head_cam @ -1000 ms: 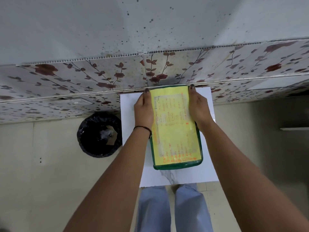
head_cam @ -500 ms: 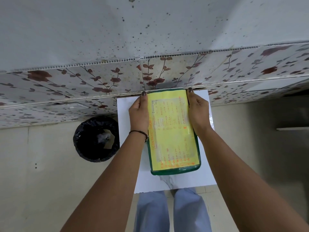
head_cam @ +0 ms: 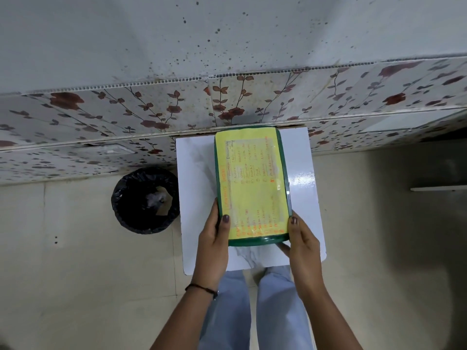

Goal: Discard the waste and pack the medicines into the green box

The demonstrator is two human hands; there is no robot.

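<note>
1. Hands grip the near end of the green box: the left hand wraps its near left corner with the thumb lying on the lid, and the right hand wraps its near right corner, thumb on the lid's edge. Both are closed on the box.
2. The box rests on the white tabletop, its far end at the table's far edge against the flowered wall panel and its near end short of the near edge, a little right of the middle.
3. Its long axis runs from the near edge toward the far edge, tilted slightly.
4. A yellow sheet covers the closed lid; the orange writing on it is too blurred to read.
5. The box's contents are hidden by the lid, and the fingers under the box cannot be seen, apart from some right fingertips below the near rim.
6. A black-lined bin stands on the floor just beside the table's left edge, with some pale scraps inside that are hard to make out.
</note>
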